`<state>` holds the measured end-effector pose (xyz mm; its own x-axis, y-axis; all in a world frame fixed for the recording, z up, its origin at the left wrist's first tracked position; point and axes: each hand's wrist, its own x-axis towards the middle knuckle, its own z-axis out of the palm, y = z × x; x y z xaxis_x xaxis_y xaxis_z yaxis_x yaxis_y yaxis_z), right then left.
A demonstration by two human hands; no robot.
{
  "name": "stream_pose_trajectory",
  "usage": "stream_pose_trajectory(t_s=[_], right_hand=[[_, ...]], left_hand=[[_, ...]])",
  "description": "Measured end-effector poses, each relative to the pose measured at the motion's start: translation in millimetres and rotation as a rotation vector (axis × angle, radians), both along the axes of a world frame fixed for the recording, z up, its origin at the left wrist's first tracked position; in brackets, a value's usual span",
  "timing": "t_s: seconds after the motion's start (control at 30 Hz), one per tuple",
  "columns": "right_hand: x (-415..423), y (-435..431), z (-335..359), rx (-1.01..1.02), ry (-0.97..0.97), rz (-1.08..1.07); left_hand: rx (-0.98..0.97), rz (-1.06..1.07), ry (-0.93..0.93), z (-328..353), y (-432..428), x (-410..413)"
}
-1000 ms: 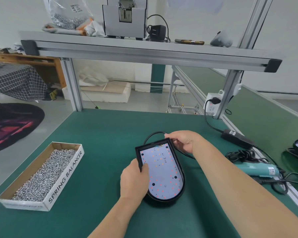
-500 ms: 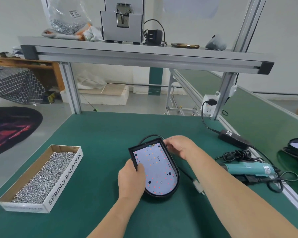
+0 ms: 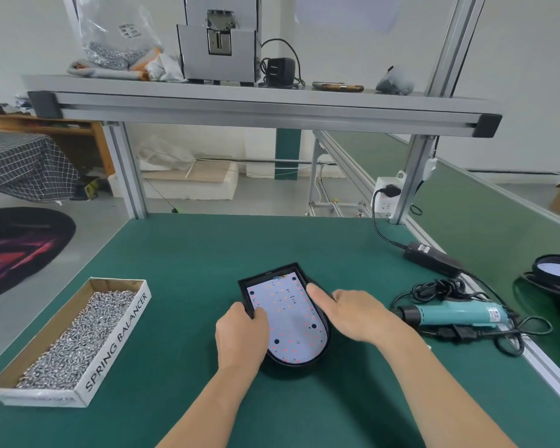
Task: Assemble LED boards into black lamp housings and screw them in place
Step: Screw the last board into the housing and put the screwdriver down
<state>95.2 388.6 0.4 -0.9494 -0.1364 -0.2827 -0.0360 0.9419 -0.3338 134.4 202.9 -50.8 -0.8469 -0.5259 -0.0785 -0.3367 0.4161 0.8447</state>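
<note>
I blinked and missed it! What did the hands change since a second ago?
The right hand left the far corner of the black lamp housing and slid nearer along its right edge, fingers now straight against the LED board. The left hand still grips its left rim.

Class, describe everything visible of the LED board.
The LED board is a white panel, square at the far end, rounded at the near, dotted red and orange. It lies face up in the black lamp housing. The left hand presses a thumb on its left edge; the right hand touches its right edge with a forefinger.
</note>
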Motion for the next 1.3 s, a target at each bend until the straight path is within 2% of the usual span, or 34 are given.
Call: stream_pose_trajectory(t_s=[0.13,0.3,0.47,0.63,0.8,0.93,1.07,1.17,1.3], right_hand=[[10,7,-5,-0.015,-0.012,-0.014],[5,-5,-16,-0.668,-0.207,-0.168],[-2,-9,-23,-1.009,-0.345,-0.309],[-1,-13,-25,-1.267,-0.424,-0.322],[-3,-18,-28,-1.372,-0.409,-0.29],[-2,-13,-32,-1.433,-0.43,-0.256],[-1,-11,-36,-1.482,-0.376,-0.257],[-3,-12,-38,-1.509,-0.294,-0.316],[-5,-13,-40,-1.497,-0.206,-0.387]], left_hand=[[-0.004,-0.013,-0.004,2,0,-1],[0.042,-0.053,0.005,4,-4,-1],[0.19,-0.105,-0.021,6,-7,1],[0.387,-0.15,-0.01,7,-9,4],[0.752,-0.269,0.015,15,2,13],[0.914,-0.385,0.045,22,11,18],[1.105,-0.492,-0.062,21,10,17],[1.171,-0.477,-0.136,20,12,17],[1.109,-0.418,-0.086,18,14,15]])
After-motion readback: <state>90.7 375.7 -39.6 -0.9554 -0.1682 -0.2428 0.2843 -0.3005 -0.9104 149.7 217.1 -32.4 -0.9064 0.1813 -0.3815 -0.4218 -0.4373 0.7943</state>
